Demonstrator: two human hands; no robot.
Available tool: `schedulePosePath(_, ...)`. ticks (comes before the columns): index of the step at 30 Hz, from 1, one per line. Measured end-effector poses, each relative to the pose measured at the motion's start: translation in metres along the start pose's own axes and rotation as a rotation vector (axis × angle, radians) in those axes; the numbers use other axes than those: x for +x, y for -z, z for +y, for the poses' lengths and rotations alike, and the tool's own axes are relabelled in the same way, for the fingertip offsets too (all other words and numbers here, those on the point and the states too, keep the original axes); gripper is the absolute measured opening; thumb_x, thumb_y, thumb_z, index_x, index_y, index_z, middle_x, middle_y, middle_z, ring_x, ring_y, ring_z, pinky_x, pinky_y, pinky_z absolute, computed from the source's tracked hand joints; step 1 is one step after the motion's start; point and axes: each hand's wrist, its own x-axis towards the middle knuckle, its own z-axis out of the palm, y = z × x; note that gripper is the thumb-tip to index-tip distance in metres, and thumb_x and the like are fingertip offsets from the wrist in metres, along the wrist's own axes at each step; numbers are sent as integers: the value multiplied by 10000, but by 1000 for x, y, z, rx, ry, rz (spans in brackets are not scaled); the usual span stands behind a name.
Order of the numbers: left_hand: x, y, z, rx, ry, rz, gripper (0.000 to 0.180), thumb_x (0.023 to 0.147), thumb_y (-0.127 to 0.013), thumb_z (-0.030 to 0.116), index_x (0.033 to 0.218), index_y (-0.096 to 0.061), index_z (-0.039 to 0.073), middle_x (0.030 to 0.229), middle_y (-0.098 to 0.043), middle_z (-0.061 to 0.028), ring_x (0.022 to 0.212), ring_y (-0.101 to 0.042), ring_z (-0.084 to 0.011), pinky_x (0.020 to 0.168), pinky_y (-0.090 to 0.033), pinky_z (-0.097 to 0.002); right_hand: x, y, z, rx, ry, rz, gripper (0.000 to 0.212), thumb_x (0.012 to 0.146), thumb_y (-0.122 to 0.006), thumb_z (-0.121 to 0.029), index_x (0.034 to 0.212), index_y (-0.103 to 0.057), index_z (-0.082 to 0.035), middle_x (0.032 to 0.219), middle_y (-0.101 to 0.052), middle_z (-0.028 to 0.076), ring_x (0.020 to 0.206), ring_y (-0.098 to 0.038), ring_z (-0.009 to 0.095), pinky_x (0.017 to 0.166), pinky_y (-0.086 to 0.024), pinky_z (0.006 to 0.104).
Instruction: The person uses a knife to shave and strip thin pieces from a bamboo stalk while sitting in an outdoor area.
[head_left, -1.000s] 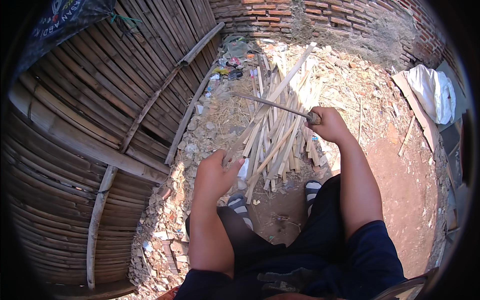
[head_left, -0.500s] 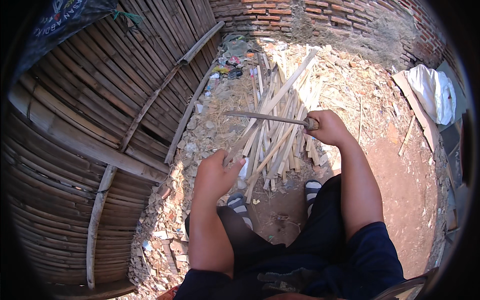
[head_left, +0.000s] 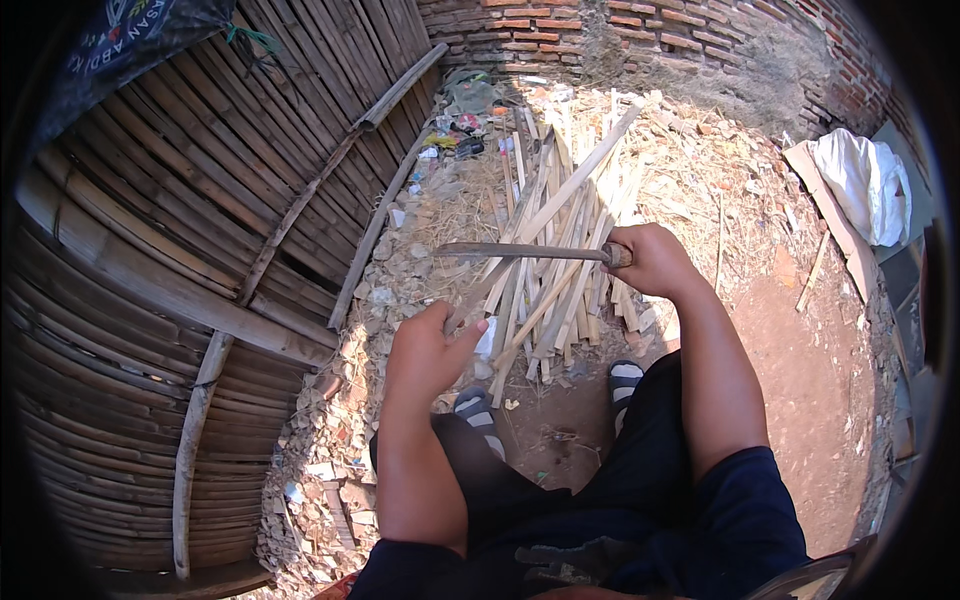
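Note:
My right hand [head_left: 655,259] is closed round the wooden handle of a machete [head_left: 520,251], its long dark blade reaching left across the view. In my left hand [head_left: 430,350] is the near end of a long bamboo strip [head_left: 580,179], which slants away to the far right. The blade crosses this strip some way beyond my left fingers; whether it cuts in or only lies against it I cannot tell. Beneath both spreads a loose pile of split bamboo strips [head_left: 565,300] on the ground.
A bamboo-slat wall [head_left: 200,200] rises on the left and a brick wall [head_left: 680,40] at the back. Rubble and straw surround the pile. A white sack [head_left: 865,188] rests on a board at the right. My sandalled feet [head_left: 478,420] stand at the pile's near edge.
The machete blade has turned so more of its flat side shows, and its tip sits slightly lower. The strip's far end has shifted a little to the right. My left hand has barely moved.

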Motion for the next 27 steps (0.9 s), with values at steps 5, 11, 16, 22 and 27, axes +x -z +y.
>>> schedulePosePath(5,-1,2,5,22,32,1,442,879,-875,380,947,-699,-20,702,-643,-148,621,-596,-245,620,-494,-398,10,-1,38,95,-273,123,332,871,-838,-303,1096,-761,-70,963,-756,201,924,-729,383,827,-567,474)
schedulePosePath(11,1,-1,1,23,29,0,439,880,-876,378,936,-696,-19,702,-649,-132,624,-601,-223,619,-493,-386,2,9,18,32,-282,75,323,884,-842,-314,1081,-754,-74,988,-763,184,930,-733,372,832,-568,475)
schedulePosePath(16,-1,0,4,-30,53,-5,441,880,-877,389,943,-704,-12,694,-650,-119,626,-609,-220,618,-493,-380,1,6,-1,-53,-73,-34,294,877,-838,-309,1069,-761,-99,938,-755,180,929,-721,396,820,-565,488)
schedulePosePath(22,2,3,4,52,61,-55,490,888,-852,408,1010,-702,-41,766,-705,-218,698,-705,-383,664,-540,-469,9,-3,60,94,-340,161,328,882,-840,-325,1095,-762,-88,985,-764,186,937,-737,372,841,-570,477)
schedulePosePath(27,2,2,0,44,37,-36,500,885,-853,422,974,-690,-42,765,-696,-232,707,-699,-398,668,-536,-478,3,8,26,21,-269,40,330,889,-833,-325,1097,-758,-81,1018,-768,184,947,-738,375,842,-574,476)
